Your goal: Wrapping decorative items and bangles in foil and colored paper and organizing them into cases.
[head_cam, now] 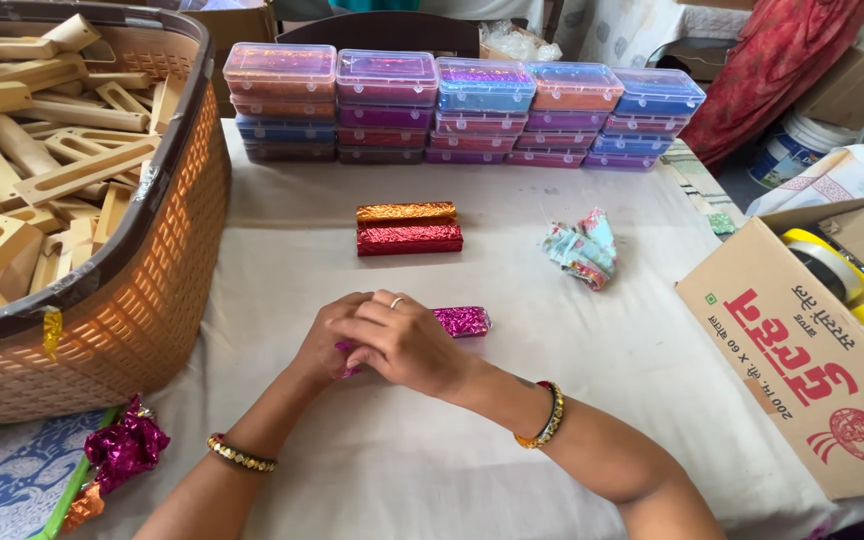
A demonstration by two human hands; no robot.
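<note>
While lying on the cloth, pink glittery block (460,321), foil-wrapped, oblong, both hands' grip, left hand (330,350), right hand (402,343), pinching it.

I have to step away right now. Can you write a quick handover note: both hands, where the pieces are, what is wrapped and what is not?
Left hand and right hand: both closed over a pink foil-wrapped block on the cloth-covered table; the right lies over the left.
Done: an orange wrapped block and a red wrapped block lie side by side beyond the hands.
Left: many bare wooden pieces fill the basket at left.
Nearby: crumpled foil at right, stacked plastic boxes at the far edge.
</note>
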